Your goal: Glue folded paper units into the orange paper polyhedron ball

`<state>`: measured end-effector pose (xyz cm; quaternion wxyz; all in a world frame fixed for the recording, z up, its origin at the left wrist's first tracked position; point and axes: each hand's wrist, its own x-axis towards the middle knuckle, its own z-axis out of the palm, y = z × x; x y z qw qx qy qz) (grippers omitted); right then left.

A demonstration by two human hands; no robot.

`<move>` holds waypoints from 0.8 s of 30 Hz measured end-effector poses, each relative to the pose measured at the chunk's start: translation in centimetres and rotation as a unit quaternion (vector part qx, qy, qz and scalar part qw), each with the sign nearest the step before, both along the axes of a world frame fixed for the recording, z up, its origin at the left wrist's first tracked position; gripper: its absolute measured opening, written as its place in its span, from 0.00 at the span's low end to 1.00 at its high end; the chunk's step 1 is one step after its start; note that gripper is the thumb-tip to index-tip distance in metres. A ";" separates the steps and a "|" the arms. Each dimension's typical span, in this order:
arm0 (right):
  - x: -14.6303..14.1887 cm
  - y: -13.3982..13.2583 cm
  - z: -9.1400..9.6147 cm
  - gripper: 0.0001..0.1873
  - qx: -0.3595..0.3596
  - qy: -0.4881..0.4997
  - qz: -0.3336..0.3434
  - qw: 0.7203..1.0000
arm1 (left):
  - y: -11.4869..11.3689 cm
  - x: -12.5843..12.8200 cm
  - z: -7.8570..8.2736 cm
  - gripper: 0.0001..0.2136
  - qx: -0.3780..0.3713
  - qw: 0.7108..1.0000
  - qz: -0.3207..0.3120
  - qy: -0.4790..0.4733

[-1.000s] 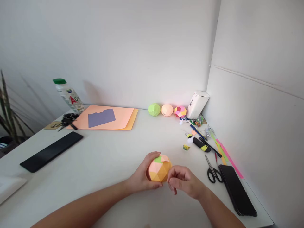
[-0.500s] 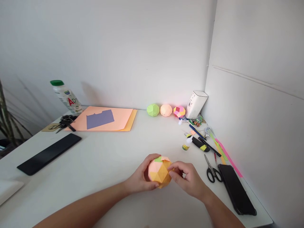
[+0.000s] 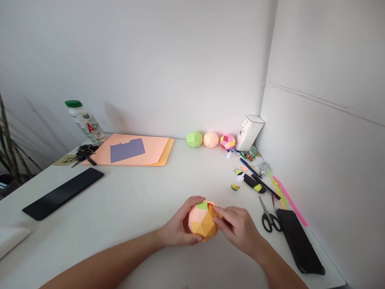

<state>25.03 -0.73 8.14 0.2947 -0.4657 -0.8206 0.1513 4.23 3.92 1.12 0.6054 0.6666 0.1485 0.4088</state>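
An orange and peach paper ball (image 3: 202, 221) with one green facet on top sits low over the white table (image 3: 135, 200) near its front edge. My left hand (image 3: 177, 228) wraps round its left side and grips it. My right hand (image 3: 237, 229) is closed against the ball's right side, its fingertips pressing on the upper right facets.
Three finished paper balls (image 3: 210, 140) line the back wall beside a white box (image 3: 249, 132). Scissors (image 3: 268, 218), a black phone (image 3: 300, 240), a glue bottle (image 3: 237, 183), pens and paper strips lie right. Orange sheets (image 3: 135, 151), keys, a bottle (image 3: 84, 121) and a black slab (image 3: 63, 193) lie left.
My right hand has moved left from just off the ball until its fingertips press on the ball's right side. The ball has turned slightly in my left hand.
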 end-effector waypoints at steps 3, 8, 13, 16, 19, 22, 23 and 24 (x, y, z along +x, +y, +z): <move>0.0 -0.2 0.1 0.18 -0.021 -0.021 0.000 1.000 | 0.1 -0.1 -0.4 0.38 0.031 0.999 0.019 0.017; 0.0 -0.4 0.0 0.18 -0.034 -0.029 -0.013 0.999 | 0.2 -0.4 -1.0 0.36 0.085 0.995 0.044 0.038; 0.0 -0.4 -0.2 0.17 -0.070 -0.014 -0.027 0.997 | 0.5 -0.9 -1.3 0.37 0.153 0.983 0.060 0.084; 0.0 -0.4 0.0 0.16 -0.086 -0.007 -0.024 0.996 | 0.7 -1.1 -1.4 0.38 0.186 0.976 0.064 0.097; 0.1 -0.4 0.3 0.17 -0.099 -0.019 -0.010 0.995 | 0.8 -1.2 -1.4 0.39 0.212 0.969 0.061 0.114; 0.2 -0.4 0.5 0.17 -0.109 -0.036 0.014 0.993 | 0.7 -1.2 -1.3 0.42 0.230 0.962 0.058 0.138; 0.3 -0.4 0.4 0.17 -0.113 -0.037 0.021 0.993 | 0.7 -1.2 -1.4 0.42 0.235 0.960 0.057 0.142; 0.4 -0.4 0.4 0.17 -0.117 -0.035 0.026 0.992 | 0.7 -1.2 -1.4 0.43 0.239 0.959 0.056 0.143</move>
